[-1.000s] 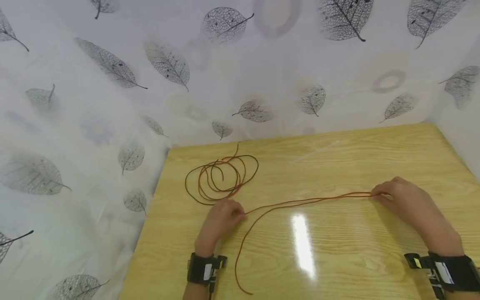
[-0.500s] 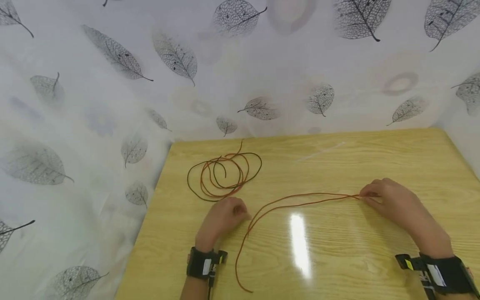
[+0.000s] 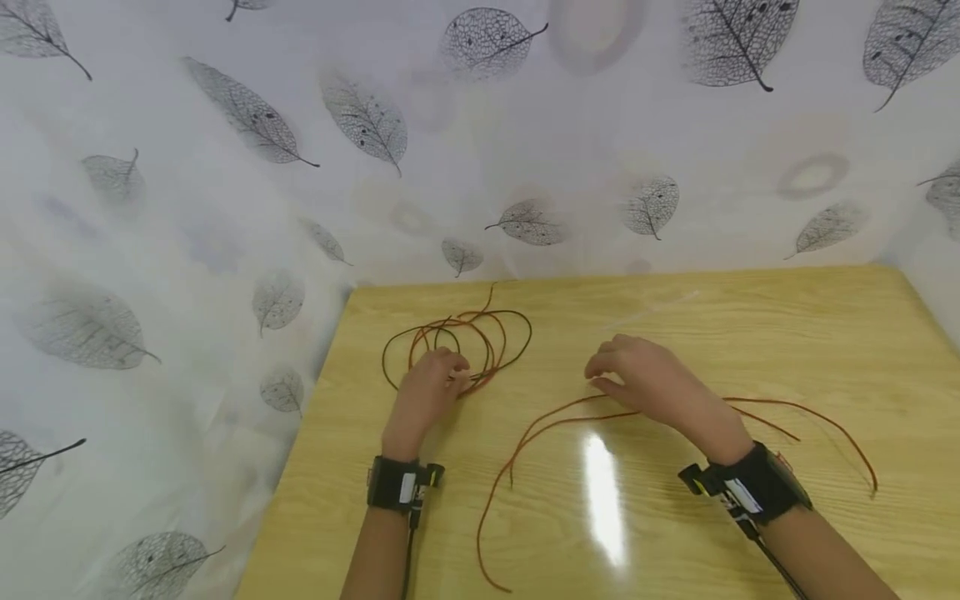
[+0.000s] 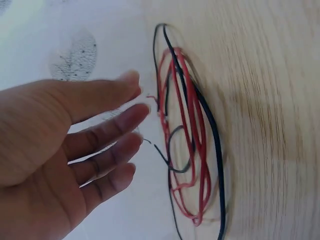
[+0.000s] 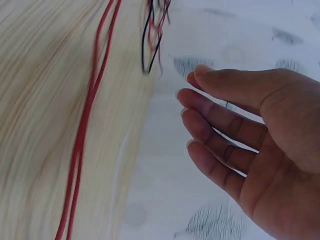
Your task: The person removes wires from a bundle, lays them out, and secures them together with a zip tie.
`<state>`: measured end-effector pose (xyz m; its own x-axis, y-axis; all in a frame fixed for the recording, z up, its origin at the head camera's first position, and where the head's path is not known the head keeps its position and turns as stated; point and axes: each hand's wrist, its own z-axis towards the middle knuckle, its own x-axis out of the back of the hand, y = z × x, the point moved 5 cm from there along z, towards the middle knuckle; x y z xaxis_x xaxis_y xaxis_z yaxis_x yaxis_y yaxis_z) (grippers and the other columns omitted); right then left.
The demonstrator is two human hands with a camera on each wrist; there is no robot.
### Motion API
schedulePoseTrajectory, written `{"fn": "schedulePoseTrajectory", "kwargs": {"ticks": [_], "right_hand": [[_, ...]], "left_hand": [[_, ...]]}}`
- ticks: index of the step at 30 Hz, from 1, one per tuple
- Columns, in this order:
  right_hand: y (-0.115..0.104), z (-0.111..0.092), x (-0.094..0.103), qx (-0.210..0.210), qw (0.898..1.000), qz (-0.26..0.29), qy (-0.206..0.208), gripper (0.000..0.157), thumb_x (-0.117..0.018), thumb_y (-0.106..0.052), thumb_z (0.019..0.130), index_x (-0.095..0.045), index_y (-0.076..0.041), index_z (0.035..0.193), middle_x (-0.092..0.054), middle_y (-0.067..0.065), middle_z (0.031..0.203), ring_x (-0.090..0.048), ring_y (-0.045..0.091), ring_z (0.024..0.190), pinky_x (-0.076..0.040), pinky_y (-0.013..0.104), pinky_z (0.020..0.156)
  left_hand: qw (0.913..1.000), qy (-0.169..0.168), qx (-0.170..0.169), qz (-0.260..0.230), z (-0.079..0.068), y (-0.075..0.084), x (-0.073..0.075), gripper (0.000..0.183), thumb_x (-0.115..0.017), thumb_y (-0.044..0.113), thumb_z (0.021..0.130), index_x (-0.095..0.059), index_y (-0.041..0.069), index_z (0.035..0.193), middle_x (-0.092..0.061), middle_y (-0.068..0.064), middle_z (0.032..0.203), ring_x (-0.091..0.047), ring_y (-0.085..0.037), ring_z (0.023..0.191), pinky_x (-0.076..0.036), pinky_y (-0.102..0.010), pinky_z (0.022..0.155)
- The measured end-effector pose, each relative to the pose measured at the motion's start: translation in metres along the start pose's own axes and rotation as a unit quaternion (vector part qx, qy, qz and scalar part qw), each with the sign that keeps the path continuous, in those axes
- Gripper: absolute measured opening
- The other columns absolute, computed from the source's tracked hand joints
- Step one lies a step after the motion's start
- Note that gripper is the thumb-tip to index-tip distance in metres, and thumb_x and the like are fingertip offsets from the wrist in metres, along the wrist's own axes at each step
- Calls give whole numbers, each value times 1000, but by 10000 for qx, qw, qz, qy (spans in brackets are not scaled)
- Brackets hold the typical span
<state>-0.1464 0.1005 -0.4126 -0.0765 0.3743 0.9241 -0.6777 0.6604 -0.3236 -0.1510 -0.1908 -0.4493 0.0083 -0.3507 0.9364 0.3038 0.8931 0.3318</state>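
My left hand point(image 3: 423, 396) hovers at the near left side of a loose coil of red and black wire point(image 3: 529, 333). In the left wrist view that hand's fingers point(image 4: 112, 125) are slightly bent and hold nothing, with the coiled wires beside the fingertips. The right hand point(image 3: 660, 387) is above two long red wires point(image 3: 813, 407) that lie side by side across the table, hiding their middle part. Relaxed, bare fingers point(image 5: 215, 110) with gaps between them show in the right wrist view. At the right the red wires fan apart, and on the left one curves toward the front.
The wood-grain table point(image 3: 847, 333) meets a leaf-patterned covering point(image 3: 570, 167) at its back and left edges. A thin whitish strip point(image 3: 660, 308) lies behind the right hand. Bright glare point(image 3: 603, 500) marks the table in front of the red wires.
The right hand has let go of the red wires and moved left over their middle. The left hand first released its red wire, then shifted up to the coil.
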Motion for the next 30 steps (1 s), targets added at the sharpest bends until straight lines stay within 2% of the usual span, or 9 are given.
{"fn": "schedulePoseTrajectory", "kwargs": {"ticks": [4,8,13,15,18,22,26,30], "right_hand": [[-19,22,-16,356,9993,-94,-97,9,-78,-14,81,-76,-14,89,-69,-1,85,-62,17,77,-54,33,66],[-34,35,-27,570,9982,-40,-175,6,-76,-13,82,-76,-15,88,-69,0,83,-62,17,76,-55,32,66],[-44,42,-35,536,9980,-83,-326,9,-75,-14,84,-76,-13,93,-71,1,86,-64,17,78,-56,33,67],[-47,46,-35,450,9983,-272,-233,13,-76,-16,84,-76,-12,96,-72,2,88,-65,19,78,-56,35,69],[-55,55,-31,262,9976,-629,74,23,-77,-19,83,-75,-11,104,-73,5,93,-66,22,83,-55,38,75],[-69,71,-32,203,9949,-970,183,31,-78,-23,81,-73,-13,110,-72,4,100,-64,24,91,-54,39,82],[-85,85,-41,352,9915,-1251,-29,23,-78,-27,82,-76,-17,102,-73,1,94,-64,21,84,-54,35,76],[-90,89,-43,429,9864,-1587,72,10,-76,-29,82,-79,-25,91,-74,-5,80,-62,16,72,-51,30,66]], "left_hand": [[9996,-191,77,170,5,-7,-10,14,-77,15,84,-76,11,97,-68,-1,92,-59,-16,81,-53,-31,66],[9990,-344,223,189,5,-15,-18,8,-78,13,82,-74,12,88,-65,1,86,-58,-15,78,-52,-32,66],[9992,-182,310,187,0,-18,-12,6,-76,14,85,-71,15,89,-64,4,87,-56,-14,80,-50,-30,61],[9997,27,170,194,-2,-14,-5,8,-76,13,85,-71,15,90,-66,4,89,-57,-14,80,-51,-30,59],[9990,330,-228,202,-5,-3,6,10,-77,12,84,-72,15,93,-69,3,90,-60,-15,80,-53,-30,59],[9968,438,-669,54,-10,12,14,12,-76,13,84,-73,16,96,-69,5,91,-59,-11,80,-52,-29,64],[9938,641,-906,-92,-15,23,20,10,-76,15,85,-74,17,95,-69,5,90,-58,-10,80,-51,-29,64],[9890,895,-1133,-308,-18,29,27,8,-76,17,85,-75,17,93,-69,6,88,-57,-9,78,-50,-27,62]]}}
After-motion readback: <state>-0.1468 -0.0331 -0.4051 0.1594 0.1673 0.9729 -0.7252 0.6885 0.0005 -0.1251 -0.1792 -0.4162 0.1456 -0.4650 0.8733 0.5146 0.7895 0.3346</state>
